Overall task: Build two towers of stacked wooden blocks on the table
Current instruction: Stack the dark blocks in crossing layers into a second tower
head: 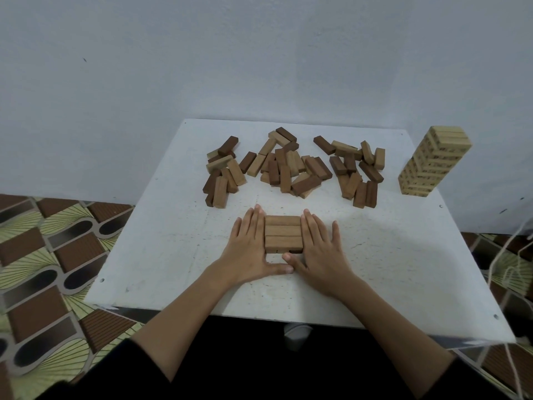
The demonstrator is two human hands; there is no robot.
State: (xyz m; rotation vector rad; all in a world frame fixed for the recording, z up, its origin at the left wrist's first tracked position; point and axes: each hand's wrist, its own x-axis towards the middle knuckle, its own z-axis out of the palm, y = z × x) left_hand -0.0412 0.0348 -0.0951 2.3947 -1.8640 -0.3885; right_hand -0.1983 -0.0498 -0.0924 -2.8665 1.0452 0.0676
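A low stack of wooden blocks (283,233) stands near the middle of the white table (173,255), with three blocks side by side on top and another layer showing below. My left hand (250,249) lies flat against the stack's left side, fingers straight. My right hand (315,249) presses flat against its right side. Both thumbs meet in front of the stack. Several loose light and dark blocks (291,166) lie scattered in three heaps further back. A tall finished tower of pale blocks (432,161) stands at the table's far right corner.
The table stands against a pale wall (259,53). A patterned floor (43,255) shows on the left and right. Thin cords (507,255) hang past the table's right edge.
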